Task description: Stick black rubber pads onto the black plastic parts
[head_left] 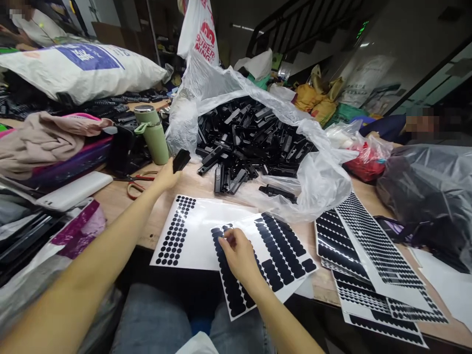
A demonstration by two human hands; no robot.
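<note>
My left hand [170, 176] is stretched out on the left, closed around a black plastic part [181, 161] beside the open clear plastic bag. My right hand [239, 251] is over a white sheet of black stickers [282, 253], its thumb and fingers curled together in a pinch. Whatever may be between those fingertips is too small to make out. Under it and to the left lies another sheet with small round black stickers [173, 231], part of its backing bare. Many similar black parts [250, 137] fill the clear plastic bag [324, 182] behind both sheets.
More sticker sheets [368, 250] overlap at the right table edge. Red-handled scissors [135, 189], a green bottle [153, 135] and a white power bank-like block [75, 191] stand or lie at left. A dark bag [427, 196] sits far right; another person [391, 129] is behind it.
</note>
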